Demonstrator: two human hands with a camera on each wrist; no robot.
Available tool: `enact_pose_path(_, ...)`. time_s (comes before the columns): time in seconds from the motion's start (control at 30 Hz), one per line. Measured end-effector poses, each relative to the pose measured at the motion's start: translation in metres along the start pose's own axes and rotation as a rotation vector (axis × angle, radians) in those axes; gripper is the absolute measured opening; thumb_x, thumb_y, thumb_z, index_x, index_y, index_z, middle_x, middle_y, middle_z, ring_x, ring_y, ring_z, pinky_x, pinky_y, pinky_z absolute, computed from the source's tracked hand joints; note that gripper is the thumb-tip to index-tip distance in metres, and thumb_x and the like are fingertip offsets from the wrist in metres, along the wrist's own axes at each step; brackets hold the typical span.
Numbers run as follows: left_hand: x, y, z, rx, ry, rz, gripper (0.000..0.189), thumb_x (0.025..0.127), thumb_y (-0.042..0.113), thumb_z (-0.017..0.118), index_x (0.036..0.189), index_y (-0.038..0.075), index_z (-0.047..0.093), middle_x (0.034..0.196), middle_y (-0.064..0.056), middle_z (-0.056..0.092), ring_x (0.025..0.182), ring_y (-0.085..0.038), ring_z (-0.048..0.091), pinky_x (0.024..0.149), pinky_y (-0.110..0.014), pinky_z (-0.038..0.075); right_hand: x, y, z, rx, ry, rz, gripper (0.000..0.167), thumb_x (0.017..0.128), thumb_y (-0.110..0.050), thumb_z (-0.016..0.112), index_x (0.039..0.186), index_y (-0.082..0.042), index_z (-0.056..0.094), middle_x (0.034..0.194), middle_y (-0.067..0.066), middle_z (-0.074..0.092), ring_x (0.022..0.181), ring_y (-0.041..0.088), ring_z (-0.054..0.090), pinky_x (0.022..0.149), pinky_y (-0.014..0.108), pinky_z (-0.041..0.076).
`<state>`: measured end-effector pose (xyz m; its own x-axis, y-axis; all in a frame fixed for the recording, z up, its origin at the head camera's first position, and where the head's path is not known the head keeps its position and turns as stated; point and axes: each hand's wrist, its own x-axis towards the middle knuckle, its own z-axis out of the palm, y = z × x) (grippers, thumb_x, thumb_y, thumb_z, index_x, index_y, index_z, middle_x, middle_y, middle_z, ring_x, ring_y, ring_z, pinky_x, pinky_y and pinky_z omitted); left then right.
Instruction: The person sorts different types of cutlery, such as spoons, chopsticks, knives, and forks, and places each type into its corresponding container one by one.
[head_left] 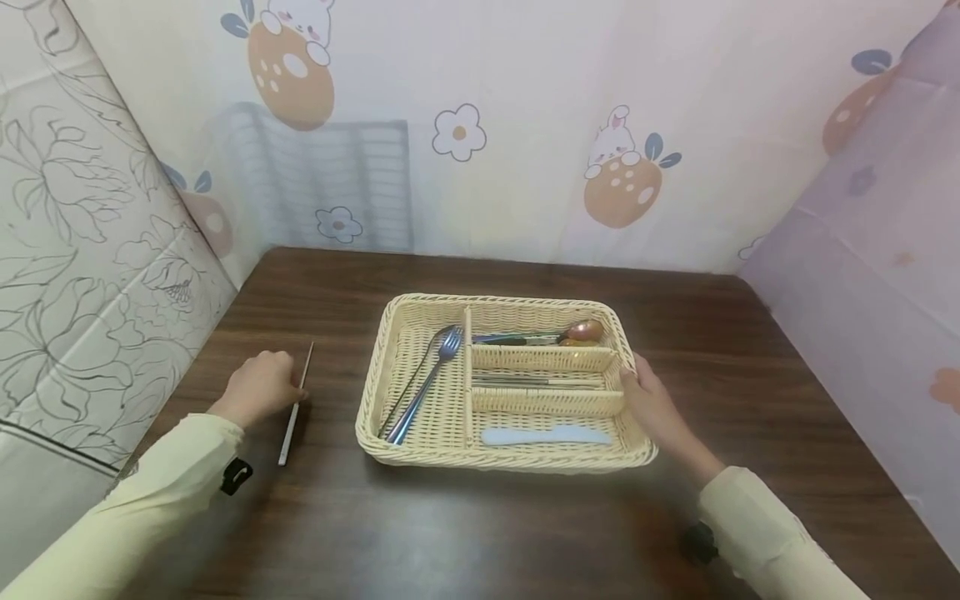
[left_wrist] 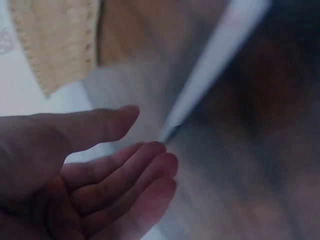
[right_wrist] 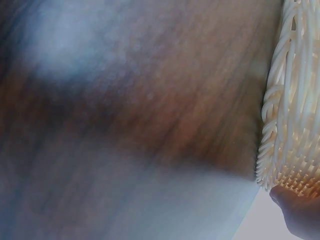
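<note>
My left hand is at the left of the table, beside a thin silvery chopstick that lies on the wood. In the left wrist view, a gap separates the thumb from the loosely bent fingers. The chopstick runs up from just past those fingertips. With my right hand I grip the right end of a cream woven basket, thumb over the rim. At the edge of the right wrist view, the thumb lies against the weave.
The basket's long left compartment holds a shiny bluish fork and a slim dark utensil. Spoons lie in the back right section, thin metal sticks in the middle, a white knife in front. Patterned cloth hangs behind the table.
</note>
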<state>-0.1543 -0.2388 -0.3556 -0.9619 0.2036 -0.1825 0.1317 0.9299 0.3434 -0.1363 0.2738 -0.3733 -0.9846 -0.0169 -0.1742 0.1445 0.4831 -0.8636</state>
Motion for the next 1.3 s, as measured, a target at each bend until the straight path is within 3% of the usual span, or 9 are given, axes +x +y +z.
enact_pose_path(0.13, -0.002, -0.006, 0.011, -0.005, 0.007, -0.046, 0.032, 0.080, 0.012, 0.072, 0.060, 0.009, 0.047, 0.057, -0.002, 0.046, 0.050, -0.018, 0.044, 0.046, -0.032, 0.037, -0.001, -0.002, 0.000, -0.001, -0.004, 0.011, 0.058, 0.104, -0.033, 0.023, 0.152, -0.007, 0.003, 0.140, 0.034, 0.032, 0.112, 0.043, 0.053, 0.085, 0.045, 0.050)
enact_pose_path(0.33, 0.000, -0.008, 0.017, -0.001, 0.022, -0.012, 0.025, 0.076, -0.001, 0.065, 0.061, 0.006, 0.045, 0.056, -0.004, 0.046, 0.050, -0.019, 0.044, 0.046, -0.032, 0.039, -0.001, -0.001, 0.000, -0.006, -0.009, 0.035, 0.059, 0.104, -0.035, 0.021, 0.152, -0.009, 0.000, 0.145, 0.032, 0.027, 0.120, 0.042, 0.047, 0.094, 0.049, 0.043)
enact_pose_path(0.47, 0.002, -0.007, 0.017, 0.007, 0.026, -0.004, 0.022, 0.073, -0.001, 0.064, 0.062, 0.006, 0.047, 0.057, -0.005, 0.048, 0.051, -0.021, 0.046, 0.046, -0.034, 0.041, -0.001, -0.002, 0.000, -0.008, -0.009, 0.043, 0.058, 0.104, -0.035, 0.020, 0.152, -0.009, 0.000, 0.146, 0.031, 0.026, 0.123, 0.042, 0.045, 0.097, 0.051, 0.039)
enact_pose_path(0.7, 0.001, -0.005, 0.015, 0.007, 0.002, -0.001, 0.023, 0.073, 0.002, 0.064, 0.063, 0.007, 0.045, 0.058, -0.004, 0.045, 0.052, -0.020, 0.042, 0.046, -0.033, 0.037, 0.000, -0.003, 0.000, -0.010, -0.013, 0.038, 0.059, 0.104, -0.035, 0.021, 0.152, -0.009, -0.001, 0.144, 0.034, 0.027, 0.116, 0.044, 0.051, 0.087, 0.044, 0.049)
enact_pose_path(0.83, 0.002, 0.003, 0.005, 0.027, 0.042, 0.035, 0.023, 0.073, 0.006, 0.065, 0.063, 0.007, 0.045, 0.058, -0.004, 0.045, 0.051, -0.020, 0.042, 0.045, -0.034, 0.037, -0.001, -0.004, 0.000, -0.016, -0.014, 0.043, 0.059, 0.104, -0.034, 0.021, 0.152, -0.008, -0.001, 0.143, 0.034, 0.028, 0.114, 0.043, 0.052, 0.084, 0.042, 0.051)
enact_pose_path(0.93, 0.003, 0.014, -0.007, 0.049, 0.080, 0.086, 0.026, 0.075, 0.006, 0.065, 0.060, 0.009, 0.044, 0.054, -0.001, 0.041, 0.047, -0.017, 0.039, 0.042, -0.032, 0.035, -0.002, -0.004, 0.000, -0.014, -0.008, 0.040, 0.058, 0.104, -0.033, 0.022, 0.152, -0.008, 0.000, 0.141, 0.034, 0.030, 0.110, 0.042, 0.055, 0.083, 0.043, 0.051)
enact_pose_path(1.07, 0.009, 0.038, -0.025, 0.100, 0.117, 0.160, 0.030, 0.078, 0.005, 0.063, 0.056, 0.013, 0.043, 0.050, 0.002, 0.038, 0.045, -0.014, 0.036, 0.040, -0.030, 0.032, -0.001, -0.002, 0.000, -0.018, 0.004, 0.025, 0.057, 0.104, -0.031, 0.022, 0.152, -0.007, 0.003, 0.141, 0.033, 0.032, 0.112, 0.041, 0.053, 0.091, 0.048, 0.046)
enact_pose_path(1.3, 0.025, 0.107, -0.049, 0.213, 0.121, 0.269, 0.022, 0.079, 0.005, 0.059, 0.060, 0.011, 0.051, 0.058, -0.002, 0.050, 0.052, -0.020, 0.047, 0.046, -0.038, 0.044, -0.002, -0.002, 0.000, -0.020, -0.005, 0.027, 0.057, 0.104, -0.033, 0.022, 0.152, -0.007, 0.003, 0.142, 0.033, 0.030, 0.118, 0.042, 0.050, 0.093, 0.049, 0.043)
